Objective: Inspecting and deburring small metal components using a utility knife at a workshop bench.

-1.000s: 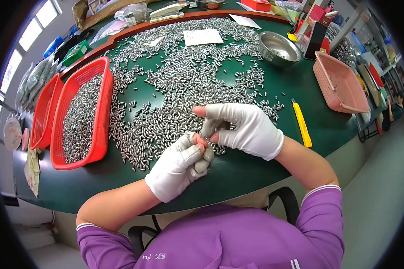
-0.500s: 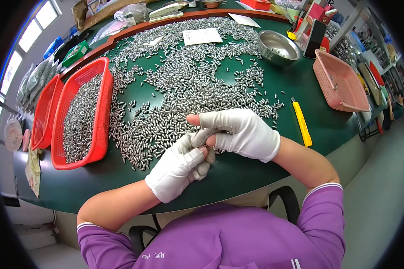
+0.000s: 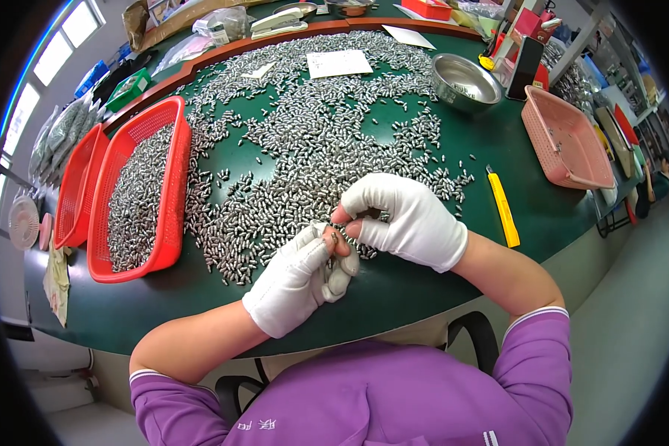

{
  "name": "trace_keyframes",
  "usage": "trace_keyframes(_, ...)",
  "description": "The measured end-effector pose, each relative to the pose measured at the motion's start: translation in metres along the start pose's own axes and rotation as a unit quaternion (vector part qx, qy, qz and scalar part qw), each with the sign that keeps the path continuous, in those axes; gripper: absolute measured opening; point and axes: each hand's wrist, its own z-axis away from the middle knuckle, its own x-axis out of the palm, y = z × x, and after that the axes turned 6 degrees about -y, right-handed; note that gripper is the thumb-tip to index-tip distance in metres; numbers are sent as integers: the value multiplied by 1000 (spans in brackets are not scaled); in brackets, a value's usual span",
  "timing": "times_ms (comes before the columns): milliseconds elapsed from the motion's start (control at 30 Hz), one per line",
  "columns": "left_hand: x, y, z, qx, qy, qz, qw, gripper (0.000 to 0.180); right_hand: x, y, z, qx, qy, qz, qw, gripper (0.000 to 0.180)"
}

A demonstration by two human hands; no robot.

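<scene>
My left hand (image 3: 293,279), in a white glove with bare fingertips, is closed with a small silvery metal piece (image 3: 334,238) between thumb and fingers. Just to its right, my right hand (image 3: 409,223) wears a similar glove. Its thumb and forefinger tips are drawn close together beside the left fingertips; whatever lies between them is too small or hidden to make out. Beneath and beyond both hands spreads a wide layer of small silvery metal pieces (image 3: 297,178) on the dark green table (image 3: 424,293).
A red plastic basket (image 3: 177,178) filled with similar pieces stands at left, beside another red basket (image 3: 73,208). To the right lie a yellow utility knife (image 3: 504,209), a metal bowl (image 3: 464,78) and a pink basket (image 3: 565,141). White paper (image 3: 339,64) rests on the far pieces.
My right forefinger has come down toward its thumb, and the right hand has moved slightly off the left fingers. The metal piece in my left hand now shows.
</scene>
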Motion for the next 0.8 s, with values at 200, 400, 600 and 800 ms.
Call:
trace_keyframes(200,1,-1,0,4,2,-7,1000,18,-4,1,-5,-73,-16,40,996,18)
trace_keyframes(400,4,2,1,5,1,-1,1000,22,-4,-1,-5,-107,-12,64,992,20)
trace_keyframes(600,-1,0,1,6,6,18,1000,19,-7,1,-8,-167,-17,111,980,22)
trace_keyframes(800,-1,-1,1,19,20,35,999,15,-11,1,-9,-192,-38,171,966,18)
